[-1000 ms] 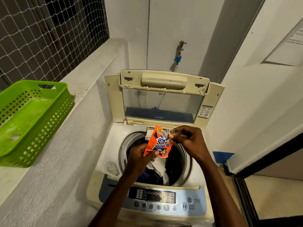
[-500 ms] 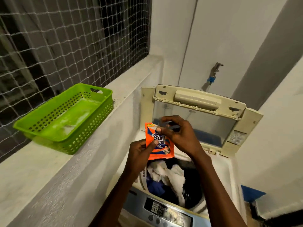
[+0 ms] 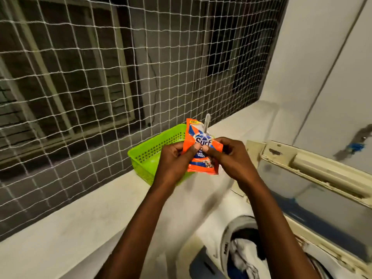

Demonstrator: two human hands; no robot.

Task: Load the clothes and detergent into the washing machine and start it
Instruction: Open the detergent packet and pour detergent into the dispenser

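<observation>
An orange detergent sachet [image 3: 201, 137] is held upright in front of me by both hands. My left hand [image 3: 173, 160] pinches its left side and my right hand [image 3: 231, 158] pinches its right side, thumbs meeting at the middle. A thin pale strip sticks up from the sachet's top. The top-loading washing machine [image 3: 209, 234] is at the lower right with its lid [image 3: 314, 178] raised. White and dark clothes [image 3: 243, 256] lie in the drum.
A green plastic basket [image 3: 147, 156] sits on the white ledge [image 3: 70, 228] behind my hands. White netting [image 3: 120, 77] covers the window opening above the ledge. A tap with a blue fitting [image 3: 356, 147] is on the wall at the right.
The view has swung left and up, so the machine slid to the lower right. Both hands raised the sachet from over the drum to in front of the basket, and now grip it together.
</observation>
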